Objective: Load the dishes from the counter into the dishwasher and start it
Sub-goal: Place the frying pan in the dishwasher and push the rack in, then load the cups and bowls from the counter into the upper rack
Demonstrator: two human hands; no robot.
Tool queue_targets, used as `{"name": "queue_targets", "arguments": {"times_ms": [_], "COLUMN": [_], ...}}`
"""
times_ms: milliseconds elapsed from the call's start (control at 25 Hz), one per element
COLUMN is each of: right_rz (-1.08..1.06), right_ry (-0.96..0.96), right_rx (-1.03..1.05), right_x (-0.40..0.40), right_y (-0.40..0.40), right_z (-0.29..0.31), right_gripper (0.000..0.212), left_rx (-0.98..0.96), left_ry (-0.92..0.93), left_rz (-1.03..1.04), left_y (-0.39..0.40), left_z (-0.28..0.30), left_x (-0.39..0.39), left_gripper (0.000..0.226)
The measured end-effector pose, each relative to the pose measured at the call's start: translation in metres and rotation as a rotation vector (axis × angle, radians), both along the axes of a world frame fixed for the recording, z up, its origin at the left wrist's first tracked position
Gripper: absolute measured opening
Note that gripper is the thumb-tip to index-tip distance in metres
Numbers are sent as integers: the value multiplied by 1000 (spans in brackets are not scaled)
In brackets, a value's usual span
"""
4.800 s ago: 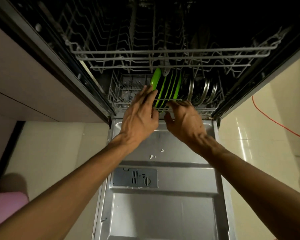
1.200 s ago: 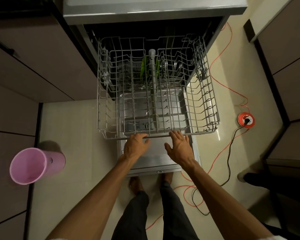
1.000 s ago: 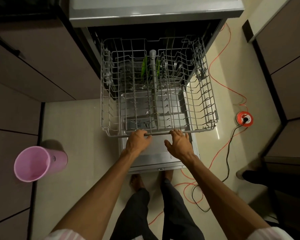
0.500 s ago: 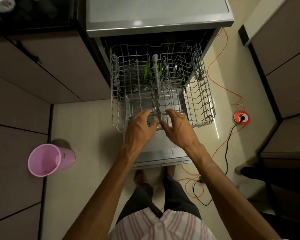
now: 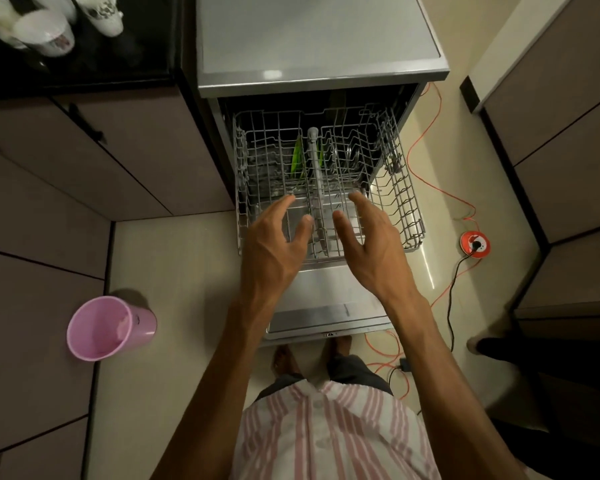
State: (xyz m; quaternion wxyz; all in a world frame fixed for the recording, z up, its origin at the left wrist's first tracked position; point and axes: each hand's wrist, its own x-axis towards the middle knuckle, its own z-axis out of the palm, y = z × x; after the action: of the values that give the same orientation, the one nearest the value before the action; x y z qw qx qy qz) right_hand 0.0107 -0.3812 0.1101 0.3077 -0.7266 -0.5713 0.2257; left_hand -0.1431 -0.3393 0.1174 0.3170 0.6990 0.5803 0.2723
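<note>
The dishwasher (image 5: 321, 76) stands open with its door (image 5: 326, 306) folded down. Its upper wire rack (image 5: 400, 202) is pulled out and holds nothing I can see. Through the rack, green plates (image 5: 297, 157) and steel plates (image 5: 352, 152) stand in the lower rack. My left hand (image 5: 274, 247) and my right hand (image 5: 369, 244) hover above the rack's front part, fingers spread and holding nothing. White patterned cups (image 5: 106, 12) sit on the dark counter (image 5: 94, 57) at top left.
A pink bucket (image 5: 110, 327) lies tipped on the floor to the left. An orange cable and a red extension reel (image 5: 475, 244) lie on the floor to the right. Brown cabinets (image 5: 84, 161) flank both sides. My feet stand at the door's edge.
My hands let go of the upper rack's front rim and rose above it, fingers spread. The view lifted, and the counter with the cups came into sight.
</note>
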Motion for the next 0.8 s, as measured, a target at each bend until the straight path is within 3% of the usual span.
{"name": "queue_targets", "arguments": {"times_ms": [800], "right_rz": [235], "right_ry": [15], "right_rx": [98], "right_x": [-3], "right_y": [61], "right_z": [46], "right_gripper": [58], "left_rx": [110], "left_ry": [-26], "left_rz": [183], "left_y": [31], "left_z": [47], "left_x": [0], "left_gripper": [53]}}
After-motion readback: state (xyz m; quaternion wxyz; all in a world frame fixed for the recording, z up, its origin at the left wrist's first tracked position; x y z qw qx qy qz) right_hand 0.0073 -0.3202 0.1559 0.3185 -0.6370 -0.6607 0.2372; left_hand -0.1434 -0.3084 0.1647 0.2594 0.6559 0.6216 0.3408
